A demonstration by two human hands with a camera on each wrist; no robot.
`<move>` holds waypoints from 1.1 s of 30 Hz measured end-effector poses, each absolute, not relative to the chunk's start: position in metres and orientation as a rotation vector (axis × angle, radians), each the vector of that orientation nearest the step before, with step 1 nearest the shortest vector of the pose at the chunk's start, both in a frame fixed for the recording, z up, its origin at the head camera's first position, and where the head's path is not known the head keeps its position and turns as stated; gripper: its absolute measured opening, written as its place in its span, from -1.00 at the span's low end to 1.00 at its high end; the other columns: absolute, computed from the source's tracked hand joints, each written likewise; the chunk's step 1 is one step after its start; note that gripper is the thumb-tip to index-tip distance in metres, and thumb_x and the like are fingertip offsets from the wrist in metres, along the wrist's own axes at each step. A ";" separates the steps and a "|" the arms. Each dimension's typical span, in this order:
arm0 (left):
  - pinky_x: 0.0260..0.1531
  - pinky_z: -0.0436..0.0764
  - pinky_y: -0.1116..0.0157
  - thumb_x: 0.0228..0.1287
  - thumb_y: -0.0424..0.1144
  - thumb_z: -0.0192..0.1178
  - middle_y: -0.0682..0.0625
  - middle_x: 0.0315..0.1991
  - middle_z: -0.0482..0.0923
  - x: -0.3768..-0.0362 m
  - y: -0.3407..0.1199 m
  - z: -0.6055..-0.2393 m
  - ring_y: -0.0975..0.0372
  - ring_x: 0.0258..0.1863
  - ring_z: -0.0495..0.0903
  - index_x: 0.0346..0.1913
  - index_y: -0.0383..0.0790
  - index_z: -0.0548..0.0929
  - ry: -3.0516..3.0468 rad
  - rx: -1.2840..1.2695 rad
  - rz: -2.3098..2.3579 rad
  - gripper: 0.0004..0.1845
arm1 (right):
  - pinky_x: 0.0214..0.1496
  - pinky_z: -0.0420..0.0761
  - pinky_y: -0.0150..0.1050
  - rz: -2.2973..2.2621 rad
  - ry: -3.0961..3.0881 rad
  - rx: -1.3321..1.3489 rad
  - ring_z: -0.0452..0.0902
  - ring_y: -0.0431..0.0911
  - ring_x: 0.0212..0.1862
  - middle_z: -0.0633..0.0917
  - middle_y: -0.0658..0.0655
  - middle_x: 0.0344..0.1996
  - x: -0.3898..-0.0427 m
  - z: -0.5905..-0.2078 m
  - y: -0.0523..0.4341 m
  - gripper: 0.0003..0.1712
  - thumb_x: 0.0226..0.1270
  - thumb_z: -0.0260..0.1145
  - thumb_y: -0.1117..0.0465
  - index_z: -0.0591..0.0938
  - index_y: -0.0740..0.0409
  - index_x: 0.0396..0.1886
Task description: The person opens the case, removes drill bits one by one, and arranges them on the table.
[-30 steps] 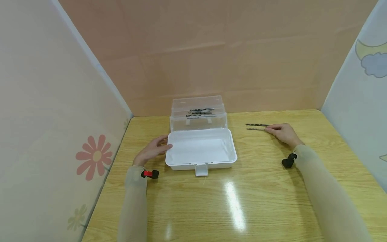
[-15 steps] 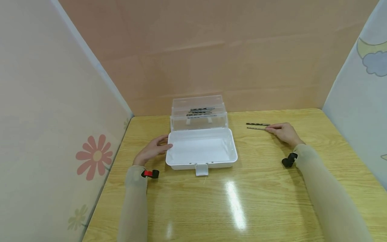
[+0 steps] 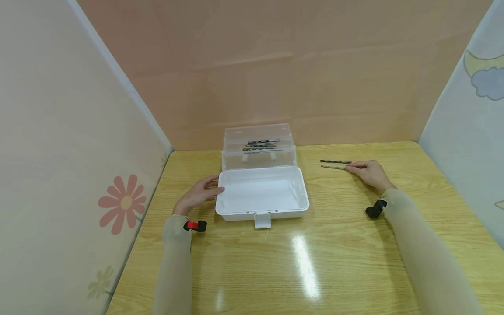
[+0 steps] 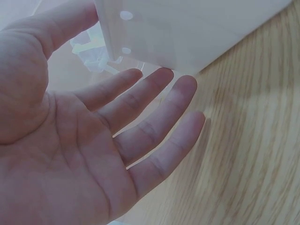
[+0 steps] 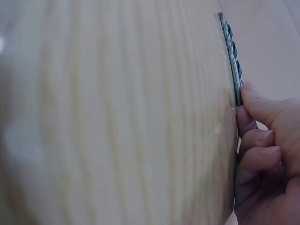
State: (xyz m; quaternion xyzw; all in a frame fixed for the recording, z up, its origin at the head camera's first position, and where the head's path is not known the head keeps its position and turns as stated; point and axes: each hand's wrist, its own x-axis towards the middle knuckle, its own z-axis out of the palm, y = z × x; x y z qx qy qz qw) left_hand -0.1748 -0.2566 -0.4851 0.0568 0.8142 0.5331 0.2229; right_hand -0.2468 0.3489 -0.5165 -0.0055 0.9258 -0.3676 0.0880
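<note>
The left hand point(image 3: 198, 195) is resting with straight fingers against the open white plastic box point(image 3: 261, 194) on the wooden tabletop point(image 3: 334, 245). The right hand point(image 3: 370, 173) is pinching a thin dark metal drill bit point(image 3: 333, 167) lying near another point(image 3: 334, 161).

Your desk point(image 3: 338, 262) is pale yellow wood with brown grain lines and a white glare streak. The box point(image 3: 261, 194) before you is white, its raised lid point(image 3: 257, 146) clear and colourless, showing dark grey drill bits point(image 3: 261, 143) inside. Two more bits point(image 3: 334, 164) by your right hand point(image 3: 370, 173) are dark grey with a spiral pattern. Your sleeves point(image 3: 175, 267) are beige; the left wrist carries a red-and-black clip point(image 3: 195, 226), the right a black one point(image 3: 376, 209). The back wall point(image 3: 275, 65) is plain peach. The left panel point(image 3: 59, 153) is cream with a pink, yellow-centred flower point(image 3: 124, 203); the right panel point(image 3: 468, 109) is white with a blue cloud point(image 3: 488, 83).
</note>
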 end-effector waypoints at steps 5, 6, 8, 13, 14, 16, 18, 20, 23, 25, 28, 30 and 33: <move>0.46 0.52 -0.15 0.54 0.09 0.29 -0.27 0.64 0.24 -0.174 -0.257 -0.484 -0.19 0.54 0.38 0.71 -0.13 0.16 2.249 0.156 1.468 -0.13 | 0.55 0.30 0.40 -1.095 2.756 -0.010 0.30 0.44 0.52 0.44 0.51 0.49 -0.246 -0.517 0.349 -0.19 0.62 0.18 -0.30 0.60 0.33 0.41; 0.45 0.52 -0.15 0.54 0.10 0.29 -0.26 0.64 0.24 -0.174 -0.256 -0.484 -0.19 0.55 0.38 0.71 -0.13 0.16 2.248 0.155 1.468 -0.12 | 0.55 0.30 0.40 -1.099 2.754 -0.003 0.30 0.43 0.53 0.44 0.50 0.50 -0.246 -0.517 0.349 -0.19 0.62 0.18 -0.30 0.60 0.33 0.41; 0.45 0.52 -0.14 0.54 0.10 0.29 -0.26 0.64 0.24 -0.174 -0.256 -0.485 -0.18 0.54 0.39 0.71 -0.12 0.16 2.242 0.155 1.471 -0.12 | 0.55 0.29 0.40 -1.111 2.749 0.007 0.30 0.43 0.53 0.44 0.50 0.49 -0.244 -0.516 0.349 -0.19 0.62 0.18 -0.30 0.61 0.33 0.41; 0.45 0.53 -0.13 0.53 0.11 0.30 -0.25 0.63 0.25 -0.177 -0.256 -0.487 -0.17 0.54 0.39 0.71 -0.11 0.16 2.229 0.158 1.479 -0.12 | 0.56 0.28 0.39 -1.133 2.754 0.029 0.31 0.42 0.52 0.48 0.47 0.48 -0.244 -0.517 0.349 -0.22 0.63 0.19 -0.28 0.62 0.31 0.39; 0.45 0.53 -0.13 0.53 0.11 0.30 -0.25 0.64 0.25 -0.178 -0.256 -0.488 -0.16 0.55 0.39 0.71 -0.12 0.16 2.227 0.157 1.480 -0.12 | 0.56 0.28 0.40 -1.135 2.758 0.034 0.31 0.42 0.53 0.48 0.46 0.48 -0.244 -0.517 0.348 -0.23 0.63 0.19 -0.28 0.63 0.30 0.39; 0.46 0.52 -0.13 0.53 0.11 0.30 -0.24 0.64 0.25 -0.178 -0.256 -0.487 -0.16 0.55 0.38 0.71 -0.11 0.16 2.231 0.148 1.477 -0.11 | 0.56 0.29 0.39 -1.131 2.770 0.025 0.32 0.42 0.52 0.49 0.46 0.47 -0.245 -0.517 0.347 -0.24 0.63 0.19 -0.26 0.63 0.30 0.39; 0.46 0.52 -0.13 0.52 0.12 0.30 -0.24 0.64 0.25 -0.178 -0.257 -0.487 -0.15 0.55 0.38 0.71 -0.11 0.16 2.238 0.141 1.470 -0.11 | 0.53 0.34 0.37 -1.142 2.786 0.026 0.37 0.41 0.49 0.54 0.45 0.44 -0.245 -0.516 0.345 -0.26 0.63 0.20 -0.25 0.65 0.29 0.37; 0.46 0.52 -0.12 0.52 0.13 0.31 -0.23 0.64 0.25 -0.178 -0.258 -0.486 -0.15 0.54 0.39 0.71 -0.10 0.16 2.241 0.132 1.466 -0.11 | 0.39 0.51 0.29 -1.159 2.823 0.031 0.51 0.37 0.35 0.64 0.43 0.33 -0.245 -0.516 0.342 -0.29 0.62 0.22 -0.24 0.67 0.28 0.34; 0.46 0.53 -0.11 0.52 0.13 0.31 -0.23 0.64 0.25 -0.177 -0.258 -0.486 -0.15 0.53 0.40 0.71 -0.11 0.16 2.238 0.138 1.462 -0.11 | 0.01 0.64 -0.04 -1.207 2.878 0.054 0.64 0.14 -0.02 0.78 0.33 0.02 -0.244 -0.514 0.338 -0.32 0.60 0.25 -0.24 0.72 0.24 0.28; 0.46 0.53 -0.10 0.52 0.12 0.31 -0.22 0.63 0.26 -0.177 -0.258 -0.486 -0.14 0.53 0.42 0.71 -0.10 0.17 2.231 0.128 1.467 -0.11 | -0.22 0.53 -0.20 -1.237 2.905 0.060 0.56 -0.03 -0.23 0.77 0.20 -0.18 -0.243 -0.512 0.336 -0.35 0.59 0.27 -0.23 0.73 0.22 0.26; 0.45 0.54 -0.10 0.51 0.11 0.32 -0.22 0.63 0.26 -0.176 -0.258 -0.486 -0.14 0.53 0.42 0.71 -0.10 0.17 2.231 0.120 1.466 -0.12 | -0.32 0.45 -0.27 -1.264 2.918 0.044 0.47 -0.12 -0.33 0.71 0.09 -0.28 -0.242 -0.504 0.331 -0.38 0.58 0.28 -0.24 0.75 0.19 0.23; 0.45 0.54 -0.10 0.51 0.11 0.32 -0.22 0.63 0.26 -0.176 -0.257 -0.486 -0.15 0.53 0.42 0.71 -0.10 0.17 2.233 0.121 1.466 -0.11 | -0.27 0.46 -0.24 -1.271 2.916 0.027 0.47 -0.12 -0.27 0.71 0.13 -0.22 -0.241 -0.495 0.327 -0.36 0.58 0.26 -0.25 0.74 0.20 0.24; 0.45 0.54 -0.11 0.51 0.13 0.31 -0.22 0.63 0.27 -0.177 -0.256 -0.485 -0.14 0.53 0.42 0.71 -0.09 0.18 2.242 0.126 1.461 -0.11 | -0.18 0.48 -0.21 -1.262 2.914 -0.002 0.49 -0.10 -0.17 0.72 0.23 -0.08 -0.242 -0.482 0.322 -0.30 0.59 0.22 -0.30 0.72 0.20 0.26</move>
